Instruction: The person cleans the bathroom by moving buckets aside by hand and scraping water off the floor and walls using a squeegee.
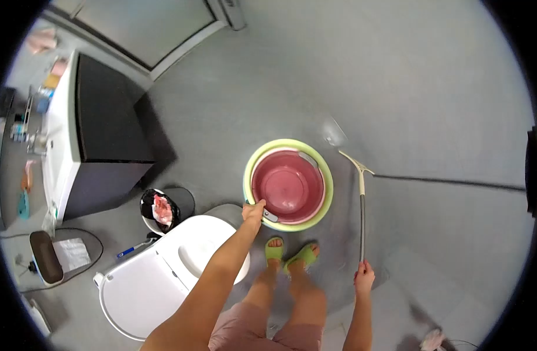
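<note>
My left hand (254, 212) is closed on the near-left rim of a red bucket (283, 187), beside one of its grey handle grips (269, 216). The bucket sits inside a larger yellow-green basin (289, 144), just beyond my feet. My right hand (364, 276) is wrapped round the lower end of a long grey handle belonging to a floor squeegee (362, 222). Its pale forked head (359, 165) points away from me over the grey floor, to the right of the basin. The blade's contact with the floor is not clear.
At my left stands a white toilet (213, 240) with its lid raised. Beyond it are a lined bin (162, 210) with waste and a dark vanity cabinet (107, 117) under a white sink. A glass door (145, 23) is at the upper left. My green slippers (303, 255) are near the basin.
</note>
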Available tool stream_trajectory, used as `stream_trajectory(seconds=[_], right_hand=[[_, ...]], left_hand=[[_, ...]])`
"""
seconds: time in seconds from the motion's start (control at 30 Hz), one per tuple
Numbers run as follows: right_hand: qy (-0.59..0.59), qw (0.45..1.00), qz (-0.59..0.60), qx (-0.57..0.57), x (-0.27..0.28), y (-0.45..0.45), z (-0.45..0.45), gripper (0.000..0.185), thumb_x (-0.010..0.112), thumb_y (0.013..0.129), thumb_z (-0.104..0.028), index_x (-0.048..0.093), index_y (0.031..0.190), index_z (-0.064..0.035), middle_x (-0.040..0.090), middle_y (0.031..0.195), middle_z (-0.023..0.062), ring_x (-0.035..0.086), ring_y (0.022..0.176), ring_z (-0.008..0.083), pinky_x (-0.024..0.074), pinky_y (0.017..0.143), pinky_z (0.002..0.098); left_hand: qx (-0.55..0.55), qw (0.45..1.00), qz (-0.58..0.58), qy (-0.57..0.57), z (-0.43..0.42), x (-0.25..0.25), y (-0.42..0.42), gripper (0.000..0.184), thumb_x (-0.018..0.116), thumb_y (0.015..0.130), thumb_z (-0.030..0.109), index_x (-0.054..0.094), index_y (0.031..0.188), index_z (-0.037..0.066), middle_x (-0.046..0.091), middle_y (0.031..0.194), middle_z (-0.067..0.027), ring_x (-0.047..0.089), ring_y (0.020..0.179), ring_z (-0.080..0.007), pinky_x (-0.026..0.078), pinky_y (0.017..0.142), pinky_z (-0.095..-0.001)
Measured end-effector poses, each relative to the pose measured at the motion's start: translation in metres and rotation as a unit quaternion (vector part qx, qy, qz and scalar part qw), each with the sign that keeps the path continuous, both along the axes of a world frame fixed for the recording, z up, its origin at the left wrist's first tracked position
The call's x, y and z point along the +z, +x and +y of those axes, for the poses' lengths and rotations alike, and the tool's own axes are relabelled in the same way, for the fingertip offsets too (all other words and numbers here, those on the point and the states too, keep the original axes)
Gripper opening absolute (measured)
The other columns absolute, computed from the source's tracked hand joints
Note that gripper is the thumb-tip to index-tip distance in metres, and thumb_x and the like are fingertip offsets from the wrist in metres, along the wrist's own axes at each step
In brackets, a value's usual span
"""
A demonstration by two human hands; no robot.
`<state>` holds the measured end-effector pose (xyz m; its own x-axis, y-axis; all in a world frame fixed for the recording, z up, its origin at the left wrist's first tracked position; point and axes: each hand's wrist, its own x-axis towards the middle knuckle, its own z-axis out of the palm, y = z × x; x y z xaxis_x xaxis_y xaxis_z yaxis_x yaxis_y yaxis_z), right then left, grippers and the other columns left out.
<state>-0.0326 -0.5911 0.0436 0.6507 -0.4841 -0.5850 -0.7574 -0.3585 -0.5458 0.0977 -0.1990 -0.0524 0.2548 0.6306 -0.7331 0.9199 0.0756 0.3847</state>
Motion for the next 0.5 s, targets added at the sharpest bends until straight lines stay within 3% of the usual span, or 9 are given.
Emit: stream_trajectory(seconds=[0.03,0.1,0.13,0.17,0.2,0.27,0.37,0.4,0.5], right_hand=[[0.007,1.0,-0.006,0.022,-0.004,0.031,0.012,0.034,0.052,0.085,-0.022,0.055,0.108,0.0024,0.046,0.052,0.0011,0.042,0.041,0.0078,0.0327,0.036,0.0247],[-0.002,0.996,0.011,0.094,0.003,0.086,0.033,0.034,0.052,0.085,-0.023,0.056,0.107,0.0025,0.046,0.053,0.0001,0.042,0.042,0.0066,0.0328,0.036,0.0236],[-0.001,0.994,0.003,0.11,-0.003,0.105,0.036,0.034,0.052,0.085,-0.023,0.056,0.107,0.0025,0.046,0.053,0.0001,0.042,0.042,0.0066,0.0328,0.036,0.0236],[-0.029,0.985,-0.002,0.168,-0.011,0.126,0.039,0.03,0.052,0.085,-0.02,0.056,0.104,0.0022,0.052,0.057,0.0078,0.05,0.047,0.0135,0.0386,0.043,0.0282],[-0.059,0.975,-0.004,0.213,-0.02,0.13,0.038,0.027,0.052,0.084,-0.018,0.057,0.101,0.002,0.058,0.062,0.0155,0.057,0.051,0.0203,0.0444,0.05,0.0328],[-0.097,0.951,-0.03,0.29,-0.003,0.19,0.069,0.026,0.051,0.084,-0.016,0.057,0.101,0.0013,0.059,0.067,0.0171,0.059,0.057,0.0236,0.0451,0.054,0.0339],[-0.141,0.907,-0.031,0.395,0.031,0.261,0.116,0.025,0.051,0.083,-0.015,0.057,0.103,-0.0002,0.06,0.074,0.0192,0.061,0.065,0.0286,0.0459,0.059,0.0354],[-0.147,0.895,-0.029,0.42,0.036,0.286,0.13,0.026,0.051,0.083,-0.015,0.057,0.104,-0.001,0.06,0.077,0.0197,0.061,0.068,0.0302,0.0459,0.06,0.0359],[-0.154,0.852,0.005,0.5,0.052,0.342,0.166,0.028,0.053,0.082,-0.016,0.056,0.107,-0.0031,0.06,0.075,0.0195,0.06,0.066,0.0308,0.0458,0.059,0.0366]], left_hand=[[0.022,1.0,-0.006,0.007,0.019,-0.018,0.014,0.068,0.071,0.06,0.029,0.043,0.111,-0.007,0.057,0.104,-0.0196,0.056,0.095,-0.0259,0.043,0.084,-0.0306],[0.19,0.978,-0.066,-0.058,0.052,-0.039,0.044,0.068,0.07,0.062,0.029,0.042,0.111,-0.009,0.056,0.105,-0.0169,0.055,0.093,-0.0231,0.042,0.083,-0.0297],[0.281,0.951,-0.124,-0.04,0.057,-0.023,0.067,0.048,0.068,0.063,0.025,0.054,0.095,-0.007,0.057,0.087,-0.0102,0.051,0.074,-0.0183,0.043,0.068,-0.0336],[0.306,0.933,-0.149,-0.114,0.075,-0.005,0.087,0.054,0.067,0.069,0.025,0.048,0.106,-0.01,0.056,0.104,-0.0142,0.054,0.087,-0.0197,0.043,0.08,-0.0308],[0.347,0.919,-0.146,-0.116,0.084,-0.005,0.093,0.051,0.066,0.071,0.025,0.05,0.104,-0.01,0.056,0.104,-0.0139,0.055,0.085,-0.0199,0.043,0.079,-0.031],[0.463,0.852,-0.216,-0.117,0.118,-0.018,0.126,0.048,0.065,0.074,0.026,0.051,0.105,-0.008,0.056,0.104,-0.0131,0.056,0.08,-0.0206,0.047,0.073,-0.0328],[0.54,0.801,-0.228,-0.123,0.169,-0.009,0.161,0.042,0.066,0.069,0.019,0.052,0.1,-0.006,0.057,0.095,-0.0126,0.058,0.077,-0.0217,0.051,0.064,-0.0347],[0.566,0.774,-0.261,-0.116,0.188,-0.03,0.167,0.039,0.067,0.066,0.018,0.053,0.094,-0.005,0.056,0.09,-0.012,0.058,0.076,-0.023,0.052,0.062,-0.0359],[0.643,0.721,-0.253,-0.06,0.245,-0.037,0.202,0.036,0.068,0.066,0.017,0.053,0.091,-0.003,0.056,0.089,-0.0119,0.058,0.074,-0.0244,0.051,0.059,-0.0391]])
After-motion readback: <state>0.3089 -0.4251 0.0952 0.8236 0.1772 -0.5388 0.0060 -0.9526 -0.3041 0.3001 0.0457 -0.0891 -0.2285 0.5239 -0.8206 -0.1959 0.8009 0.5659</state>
